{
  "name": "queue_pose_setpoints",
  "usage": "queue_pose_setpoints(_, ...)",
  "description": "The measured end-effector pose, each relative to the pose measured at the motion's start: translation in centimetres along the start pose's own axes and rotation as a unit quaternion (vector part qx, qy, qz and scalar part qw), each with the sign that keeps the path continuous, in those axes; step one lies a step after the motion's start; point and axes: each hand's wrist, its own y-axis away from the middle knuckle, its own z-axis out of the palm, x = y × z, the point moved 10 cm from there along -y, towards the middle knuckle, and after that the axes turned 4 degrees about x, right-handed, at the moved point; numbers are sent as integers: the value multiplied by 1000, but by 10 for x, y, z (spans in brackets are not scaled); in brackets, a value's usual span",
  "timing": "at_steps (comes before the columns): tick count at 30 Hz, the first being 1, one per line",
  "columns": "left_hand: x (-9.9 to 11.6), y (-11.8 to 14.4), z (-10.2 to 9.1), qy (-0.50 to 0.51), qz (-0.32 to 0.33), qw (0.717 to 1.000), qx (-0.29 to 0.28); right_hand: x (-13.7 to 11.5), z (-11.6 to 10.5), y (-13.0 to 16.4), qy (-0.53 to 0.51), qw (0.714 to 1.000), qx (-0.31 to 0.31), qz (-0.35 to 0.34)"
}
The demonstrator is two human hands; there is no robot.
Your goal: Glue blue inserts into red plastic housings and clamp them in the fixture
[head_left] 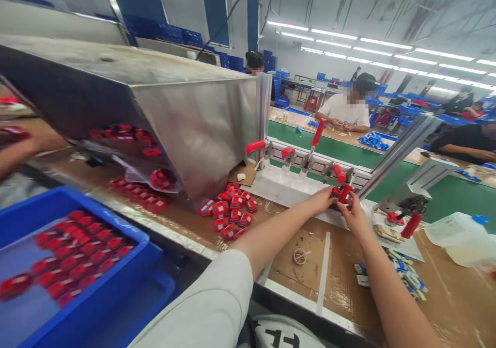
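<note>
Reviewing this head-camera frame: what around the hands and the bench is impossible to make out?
- Red part at the fixture: both hands, left hand and right hand, cover most of it; grip unclear.
- Red pieces in the blue bin: motion blur hides their shape.
- Steel hopper: its wall hides the inside.
- Small packets by the right forearm: too small to read.
- White container: cut off at the right edge.

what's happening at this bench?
A person's left hand and right hand meet on a small red plastic part at a white fixture with red-handled toggle clamps. More red parts lie piled under a steel hopper and in a blue plastic bin.
</note>
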Motion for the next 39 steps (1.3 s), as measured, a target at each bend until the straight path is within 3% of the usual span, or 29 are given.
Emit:
queue_pose_setpoints(3,-6,36,-38,-101,-21,994,-26,-12,-15,8,105,992,64,-7)
queue_pose_setpoints(5,-24,66,-81,-176,-56,982,-30,-32,-23,24,134,985,103,-39)
queue_pose_setpoints(6,-35,82,-104,-214,-79,973,-28,-42,-16,34,122,987,79,-63)
queue_pose_setpoints(8,-58,111,-150,-288,-128,949,-21,-64,19,58,99,986,-61,-123)
queue_pose_setpoints(10,-77,133,-183,-350,-168,921,-18,-80,61,91,114,950,-225,-182)
queue_pose_setpoints(13,-92,151,-198,-406,-189,894,-27,-88,96,127,168,893,-344,-235)
queue_pose_setpoints(17,-91,156,-187,-441,-177,879,-43,-91,110,143,191,865,-378,-269)
queue_pose_setpoints(19,-84,153,-178,-447,-165,878,-46,-93,112,144,179,866,-378,-275)
queue_pose_setpoints(21,-72,146,-166,-421,-144,895,-38,-94,112,142,155,873,-377,-268)
queue_pose_setpoints(23,-54,136,-144,-341,-103,934,-26,-93,111,141,122,881,-383,-252)
queue_pose_setpoints(26,-24,118,-96,-128,-23,991,-23,-89,110,142,70,885,-404,-221)
queue_pose_setpoints(29,-15,108,-49,62,3,997,-44,-81,102,135,9,900,-398,-178)
queue_pose_setpoints(32,-26,106,-18,140,-14,988,-63,-69,74,107,-47,951,-276,-129)
queue_pose_setpoints(34,-37,108,-7,187,-33,978,-83,-57,49,86,-49,983,-151,-89)
queue_pose_setpoints(36,-45,112,0,230,-50,966,-105,-44,31,75,-27,997,-59,-50)
queue_pose_setpoints(39,-51,115,2,251,-67,958,-119,-34,28,70,8,1000,-21,-21)
